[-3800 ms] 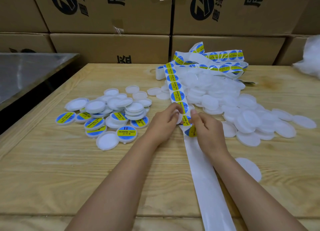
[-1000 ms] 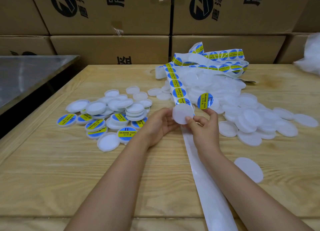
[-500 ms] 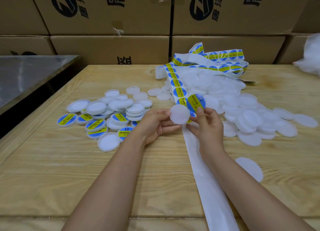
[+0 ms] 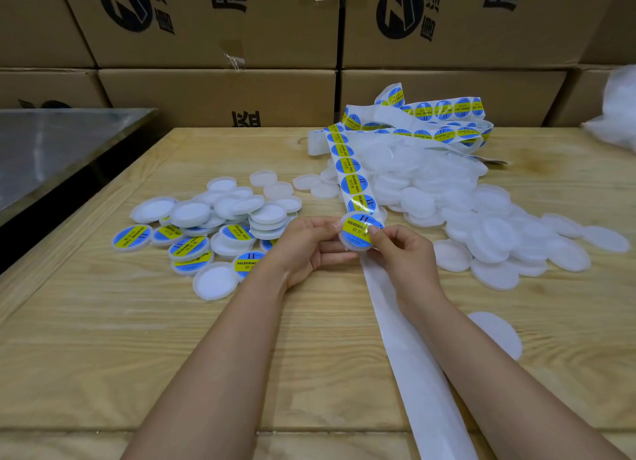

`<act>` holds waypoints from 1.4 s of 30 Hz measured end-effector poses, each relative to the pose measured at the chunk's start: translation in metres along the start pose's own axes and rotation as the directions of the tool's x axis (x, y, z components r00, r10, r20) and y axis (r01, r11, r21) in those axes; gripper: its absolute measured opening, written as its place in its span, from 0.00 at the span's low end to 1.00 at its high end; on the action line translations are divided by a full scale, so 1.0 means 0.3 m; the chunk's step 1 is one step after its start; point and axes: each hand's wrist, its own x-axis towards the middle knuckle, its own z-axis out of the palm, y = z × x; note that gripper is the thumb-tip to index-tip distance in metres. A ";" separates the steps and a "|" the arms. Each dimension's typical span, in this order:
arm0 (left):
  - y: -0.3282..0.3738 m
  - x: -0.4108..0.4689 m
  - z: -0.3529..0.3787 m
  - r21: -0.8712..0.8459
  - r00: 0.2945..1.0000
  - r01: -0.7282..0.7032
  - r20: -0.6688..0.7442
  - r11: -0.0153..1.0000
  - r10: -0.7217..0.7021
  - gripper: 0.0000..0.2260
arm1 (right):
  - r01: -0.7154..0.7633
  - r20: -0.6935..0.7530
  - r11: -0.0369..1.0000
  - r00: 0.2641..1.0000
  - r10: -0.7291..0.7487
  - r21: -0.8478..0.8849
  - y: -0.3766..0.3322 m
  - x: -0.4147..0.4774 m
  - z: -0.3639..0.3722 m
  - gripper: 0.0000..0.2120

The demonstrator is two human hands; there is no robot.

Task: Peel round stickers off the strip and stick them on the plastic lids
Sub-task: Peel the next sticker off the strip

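Note:
My left hand [image 4: 309, 244] holds a white plastic lid [image 4: 356, 244] by its left edge above the table. A round blue and yellow sticker [image 4: 358, 229] lies on the lid's face, and my right hand [image 4: 401, 253] presses on it with thumb and fingertip. The sticker strip [image 4: 352, 180] runs from a tangled heap at the back down to my hands. Its bare white backing [image 4: 413, 356] trails toward the front edge. A pile of plain lids [image 4: 464, 204] lies to the right, and a pile with several stickered lids [image 4: 192, 246] to the left.
The wooden table [image 4: 103, 339] is backed by stacked cardboard boxes [image 4: 213, 94]. A metal surface [image 4: 51, 142] stands off the left side. One lone lid [image 4: 499, 332] lies by my right forearm. A white plastic bag [image 4: 619, 111] sits at the far right.
My right hand peeled a sticker off the strip, carried it over the plain lid in my left hand and laid it on the lid's face.

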 end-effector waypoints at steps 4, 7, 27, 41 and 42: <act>-0.002 -0.001 0.004 0.005 1.000 0.000 0.016 1.000 0.000 0.10 | 0.019 -0.010 1.000 1.000 -0.019 -0.018 0.003 -0.002 -0.001 0.12; -0.002 -0.002 0.004 0.010 1.000 -0.003 0.016 1.000 0.003 0.10 | 0.027 -0.012 0.999 1.000 -0.028 -0.028 0.006 0.001 -0.001 0.13; -0.015 -0.002 0.019 0.078 0.999 -0.041 -0.019 0.996 0.042 0.08 | 0.054 -0.058 0.983 0.996 -0.065 -0.175 0.010 0.003 0.003 0.11; -0.034 -0.004 0.043 0.185 0.977 -0.173 -0.094 0.967 0.192 0.05 | 0.068 -0.125 0.930 0.985 -0.121 -0.362 0.009 -0.005 0.003 0.10; -0.034 -0.005 0.044 0.193 0.974 -0.185 -0.091 0.963 0.206 0.05 | 0.065 -0.134 0.932 0.984 -0.120 -0.356 0.009 -0.006 0.003 0.10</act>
